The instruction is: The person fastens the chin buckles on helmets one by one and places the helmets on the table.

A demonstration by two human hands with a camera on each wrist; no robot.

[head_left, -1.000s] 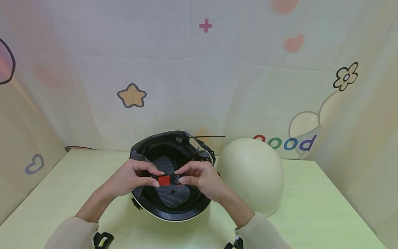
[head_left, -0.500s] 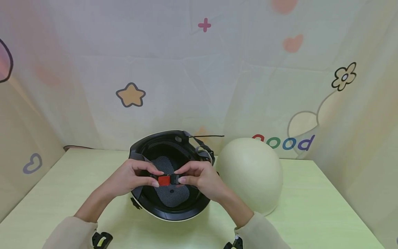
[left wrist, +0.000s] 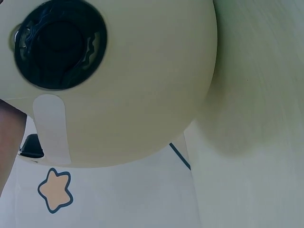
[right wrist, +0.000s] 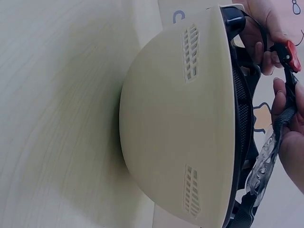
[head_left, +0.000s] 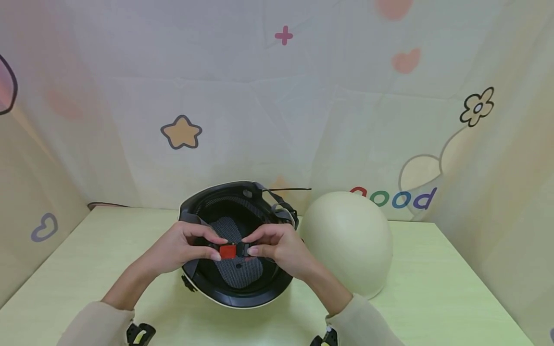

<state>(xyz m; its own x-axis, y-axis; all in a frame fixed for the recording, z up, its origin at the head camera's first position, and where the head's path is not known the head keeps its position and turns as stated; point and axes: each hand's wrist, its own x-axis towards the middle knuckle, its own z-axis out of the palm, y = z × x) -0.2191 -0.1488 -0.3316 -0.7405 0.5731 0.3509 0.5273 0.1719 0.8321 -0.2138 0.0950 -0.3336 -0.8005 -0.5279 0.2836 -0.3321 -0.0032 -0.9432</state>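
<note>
A helmet lies upside down on the table, its black lining [head_left: 240, 276] facing up and its cream shell [right wrist: 175, 123] showing in the right wrist view. Over its opening, my left hand [head_left: 183, 245] pinches the red part of a chin-strap buckle [head_left: 228, 252] near its left end, between thumb and fingers. The buckle's black part [head_left: 243, 249] sits between the thumb and fingertips of my right hand [head_left: 279, 247]. Both parts meet end to end; whether they are latched I cannot tell. A black strap [right wrist: 285, 116] with a clear plastic sleeve runs from the right hand to the helmet rim.
A smooth cream dome [head_left: 346, 245] stands right of the helmet, close to my right forearm. A dark round fitting [left wrist: 61, 45] shows on the shell's side. Behind the table [head_left: 450, 288] hangs a printed curtain [head_left: 242, 120].
The head view has shifted very slightly left. Both hands keep their pinch on the buckle, and the helmet stays where it was.
</note>
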